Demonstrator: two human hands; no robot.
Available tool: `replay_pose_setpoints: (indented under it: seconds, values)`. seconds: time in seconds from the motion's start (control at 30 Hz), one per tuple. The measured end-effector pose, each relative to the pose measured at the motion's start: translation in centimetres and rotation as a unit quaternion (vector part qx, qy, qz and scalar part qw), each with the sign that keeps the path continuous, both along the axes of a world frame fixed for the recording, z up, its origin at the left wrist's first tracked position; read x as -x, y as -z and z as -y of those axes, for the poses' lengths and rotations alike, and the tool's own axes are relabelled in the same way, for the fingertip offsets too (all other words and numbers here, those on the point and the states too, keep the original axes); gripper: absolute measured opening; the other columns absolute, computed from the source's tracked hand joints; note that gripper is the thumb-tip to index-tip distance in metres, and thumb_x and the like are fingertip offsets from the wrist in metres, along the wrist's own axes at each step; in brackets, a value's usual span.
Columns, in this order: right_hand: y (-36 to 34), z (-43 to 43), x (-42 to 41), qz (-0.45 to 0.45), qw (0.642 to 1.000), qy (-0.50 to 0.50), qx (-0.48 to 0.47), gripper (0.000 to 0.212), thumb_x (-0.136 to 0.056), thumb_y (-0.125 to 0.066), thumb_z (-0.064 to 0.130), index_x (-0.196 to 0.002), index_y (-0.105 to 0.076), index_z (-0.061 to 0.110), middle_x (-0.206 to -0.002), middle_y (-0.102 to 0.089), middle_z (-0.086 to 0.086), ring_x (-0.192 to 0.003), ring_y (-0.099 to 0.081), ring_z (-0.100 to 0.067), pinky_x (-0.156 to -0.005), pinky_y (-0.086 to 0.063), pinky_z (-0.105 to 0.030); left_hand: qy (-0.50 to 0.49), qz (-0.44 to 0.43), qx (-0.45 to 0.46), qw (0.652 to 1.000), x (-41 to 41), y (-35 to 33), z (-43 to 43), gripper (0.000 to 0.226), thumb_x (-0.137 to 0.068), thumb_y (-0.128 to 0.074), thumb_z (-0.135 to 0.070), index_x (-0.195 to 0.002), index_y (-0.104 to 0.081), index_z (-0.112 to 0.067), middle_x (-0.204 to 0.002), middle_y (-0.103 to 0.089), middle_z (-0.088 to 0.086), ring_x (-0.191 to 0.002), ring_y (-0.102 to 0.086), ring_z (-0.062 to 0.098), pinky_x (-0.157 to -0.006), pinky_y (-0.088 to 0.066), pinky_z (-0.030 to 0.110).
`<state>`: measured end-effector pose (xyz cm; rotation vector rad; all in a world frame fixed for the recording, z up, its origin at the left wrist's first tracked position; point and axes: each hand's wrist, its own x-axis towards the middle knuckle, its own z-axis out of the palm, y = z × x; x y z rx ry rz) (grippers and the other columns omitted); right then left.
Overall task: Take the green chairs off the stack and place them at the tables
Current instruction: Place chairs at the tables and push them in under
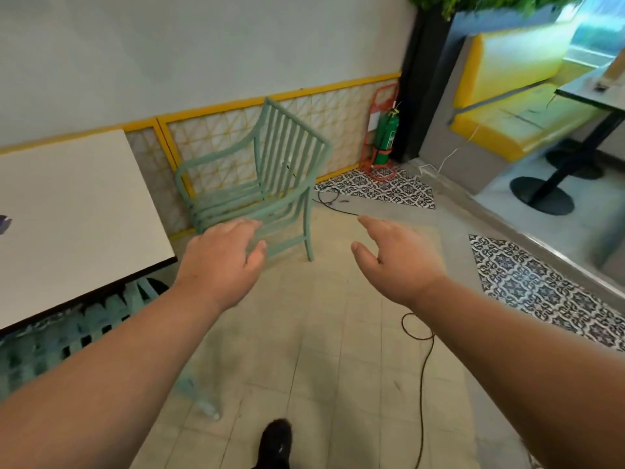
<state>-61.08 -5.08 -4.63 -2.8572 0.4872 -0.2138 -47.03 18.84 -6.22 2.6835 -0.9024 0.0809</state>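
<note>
The person is holding both bare arms straight out ahead, palms facing down. The left hand [223,255] is hovering with its fingers [243,225] released and loosely spread, thumb out to the side, grasping nothing. In the view it is overlapping the front edge of the stack of green chairs [260,177], and whether it is touching cannot be told. The right hand [397,258] is hanging in the air to the right of the stack, empty, fingers likewise released, forefinger pointing forward.

The stack is standing on the floor against the latticed wall, just beyond the far corner of the white bench [67,214]. Another green chair [61,340] is sitting tucked under that bench's near edge.

A green fire extinguisher [385,137] is standing in the corner; its label and the white tag [373,120] beside it are too blurred to read. A black shoe [275,441] is showing at the bottom edge, near a dark cable [422,384] lying on the floor tiles.
</note>
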Motion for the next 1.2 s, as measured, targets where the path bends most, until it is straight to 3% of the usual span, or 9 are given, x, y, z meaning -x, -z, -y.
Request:
replay_pose_setpoints:
  seconds: [0.6, 0.73, 0.9, 1.03, 1.2]
  values:
    - [-0.5, 22.9, -24.4, 0.025, 0.999, 0.022, -0.018, 0.056, -0.101, -0.043, 0.048, -0.15, -0.046, 0.021, -0.141, -0.061, -0.002, -0.132, -0.052, -0.028, -0.11, -0.038, -0.045, 0.038, 0.005, 0.0, 0.999, -26.5, -0.9, 25.3, 0.051, -0.1, -0.036, -0.044, -0.145, -0.049, -0.022, -0.144, -0.058, 0.002, -0.129, -0.053, 0.026, -0.101, -0.045, 0.049]
    - [0.1, 31.2, -30.0, 0.015, 1.0, -0.007, -0.004, 0.057, -0.101, -0.041, 0.05, -0.15, -0.046, 0.02, -0.142, -0.06, -0.004, -0.132, -0.052, -0.029, -0.11, -0.038, -0.046, -0.008, -0.014, 0.009, 1.0, -30.4, -0.3, 32.2, 0.062, -0.095, -0.027, -0.049, -0.149, -0.046, -0.022, -0.15, -0.053, 0.001, -0.136, -0.048, 0.024, -0.109, -0.039, 0.052]
    - [-1.0, 39.6, -37.9, -0.01, 0.998, -0.058, 0.024, 0.056, -0.1, -0.037, 0.052, -0.147, -0.047, 0.023, -0.14, -0.062, -0.004, -0.128, -0.054, -0.029, -0.107, -0.042, -0.046, -0.069, -0.011, 0.026, 0.997, -34.9, -0.5, 38.8, 0.056, -0.099, -0.033, -0.045, -0.146, -0.049, -0.021, -0.146, -0.057, 0.002, -0.133, -0.05, 0.025, -0.108, -0.039, 0.05]
    - [-1.3, 42.4, -45.4, -0.005, 0.993, -0.121, 0.008, 0.054, -0.1, -0.046, 0.045, -0.147, -0.05, 0.018, -0.137, -0.064, -0.008, -0.126, -0.056, -0.033, -0.103, -0.043, -0.046, -0.122, -0.028, 0.027, 0.992, -39.4, -0.2, 41.0, 0.053, -0.1, -0.035, -0.045, -0.145, -0.049, -0.02, -0.144, -0.058, 0.004, -0.131, -0.051, 0.029, -0.106, -0.041, 0.052]
    - [-0.1, 44.1, -55.0, -0.008, 0.981, -0.194, 0.001, 0.055, -0.101, -0.043, 0.047, -0.151, -0.045, 0.023, -0.144, -0.059, -0.001, -0.133, -0.05, -0.026, -0.109, -0.035, -0.041, -0.178, -0.031, -0.005, 0.984, -46.6, 1.6, 42.3, 0.058, -0.099, -0.028, -0.05, -0.148, -0.043, -0.024, -0.148, -0.053, 0.003, -0.133, -0.048, 0.029, -0.104, -0.04, 0.05]
